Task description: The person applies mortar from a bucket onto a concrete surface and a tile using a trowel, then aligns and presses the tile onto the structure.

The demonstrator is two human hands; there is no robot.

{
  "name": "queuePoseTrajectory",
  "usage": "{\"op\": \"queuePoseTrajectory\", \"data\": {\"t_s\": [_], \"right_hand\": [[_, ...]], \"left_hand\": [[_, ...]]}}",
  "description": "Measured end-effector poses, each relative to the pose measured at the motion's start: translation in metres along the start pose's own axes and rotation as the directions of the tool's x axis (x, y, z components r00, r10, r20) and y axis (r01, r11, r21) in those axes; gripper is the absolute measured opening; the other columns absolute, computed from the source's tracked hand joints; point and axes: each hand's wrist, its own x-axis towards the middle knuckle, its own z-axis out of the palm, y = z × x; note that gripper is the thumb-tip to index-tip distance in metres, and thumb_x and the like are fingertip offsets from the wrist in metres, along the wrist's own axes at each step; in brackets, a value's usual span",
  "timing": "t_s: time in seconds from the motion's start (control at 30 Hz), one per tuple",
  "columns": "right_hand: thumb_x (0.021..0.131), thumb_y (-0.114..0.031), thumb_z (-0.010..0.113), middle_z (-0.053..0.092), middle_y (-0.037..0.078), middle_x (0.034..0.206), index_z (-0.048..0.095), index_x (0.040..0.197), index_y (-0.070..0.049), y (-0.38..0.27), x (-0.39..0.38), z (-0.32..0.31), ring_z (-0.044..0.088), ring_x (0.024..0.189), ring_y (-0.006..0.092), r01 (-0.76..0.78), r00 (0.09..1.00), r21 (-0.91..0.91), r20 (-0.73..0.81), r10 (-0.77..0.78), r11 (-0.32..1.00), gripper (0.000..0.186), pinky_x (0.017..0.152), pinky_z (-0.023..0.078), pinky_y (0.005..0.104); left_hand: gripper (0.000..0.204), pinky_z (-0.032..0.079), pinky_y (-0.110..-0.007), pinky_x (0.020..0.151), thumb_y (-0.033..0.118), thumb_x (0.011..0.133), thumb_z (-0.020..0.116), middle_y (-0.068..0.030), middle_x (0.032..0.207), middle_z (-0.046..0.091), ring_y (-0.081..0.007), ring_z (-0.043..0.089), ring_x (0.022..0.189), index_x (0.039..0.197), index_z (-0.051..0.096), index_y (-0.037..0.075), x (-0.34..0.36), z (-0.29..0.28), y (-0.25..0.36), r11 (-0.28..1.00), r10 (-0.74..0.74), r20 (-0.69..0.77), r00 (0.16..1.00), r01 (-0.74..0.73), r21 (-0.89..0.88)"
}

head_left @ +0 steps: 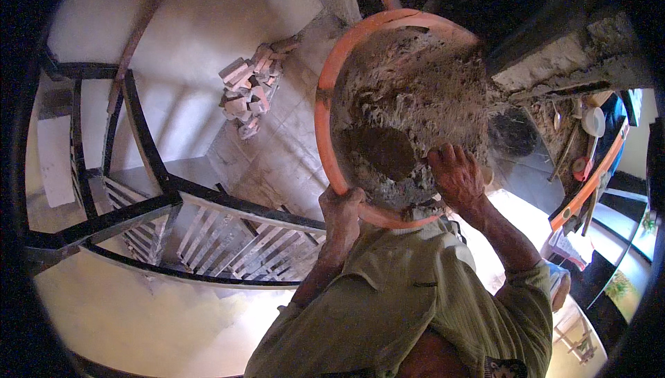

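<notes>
A round orange basin (327,128) is in front of my chest, its inside coated with grey-brown mortar or mud. My left hand (341,210) is closed around its near left rim. Over the near right part of the basin is my right hand (458,176), its fingers curled together; what they hold, if anything, is hidden. Left of those fingers, a dark, smooth, rounded patch (388,153) shows amid the rough mortar (422,94). Whether this patch is a tool's blade or wet mortar, I cannot tell.
A heap of broken bricks (248,87) lies by the wall at far left. Dark metal railings (235,201) run along the left, with slatted wood behind them. A rough ledge (575,66) juts in at far right, near a cluttered shelf with a white ladle-like item (593,121).
</notes>
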Motion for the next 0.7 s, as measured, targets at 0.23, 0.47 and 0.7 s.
{"op": "queuePoseTrajectory", "data": {"t_s": [0.23,0.47,0.7], "right_hand": [[0.077,-0.020,0.064,0.051,0.013,0.088,0.055,0.091,-0.005,0.011,-0.010,0.004,0.059,0.077,0.0334,-0.039,0.996,0.436,-0.054,0.070,0.899,0.023,0.062,0.048,0.0456],[0.074,-0.024,0.067,0.061,0.011,0.098,0.060,0.100,-0.011,0.053,-0.068,-0.020,0.063,0.082,0.0306,-0.128,0.983,0.513,-0.046,0.176,0.849,0.030,0.061,0.053,0.0409],[0.074,-0.013,0.074,0.051,0.009,0.065,0.058,0.081,0.001,0.128,-0.158,-0.069,0.052,0.058,0.0228,-0.244,0.826,0.624,-0.267,0.497,0.742,0.022,0.054,0.041,0.0351]], "left_hand": [[0.009,0.041,-0.028,0.054,0.002,0.068,0.062,-0.0001,0.066,0.052,-0.0107,0.048,0.058,0.074,0.055,0.001,0.003,0.003,0.004,0.997,-0.010,-0.008,1.000,0.010,-0.082],[0.017,0.036,-0.027,0.047,0.006,0.062,0.063,0.0016,0.062,0.044,-0.0123,0.044,0.050,0.072,0.049,0.006,0.021,-0.009,-0.042,0.991,-0.095,-0.135,0.986,0.082,-0.103],[0.040,0.052,-0.039,0.066,-0.002,0.070,0.057,-0.0097,0.094,0.053,-0.0259,0.060,0.078,0.108,0.049,-0.008,0.048,-0.041,-0.107,0.997,0.080,-0.047,0.996,-0.080,-0.002]]}}
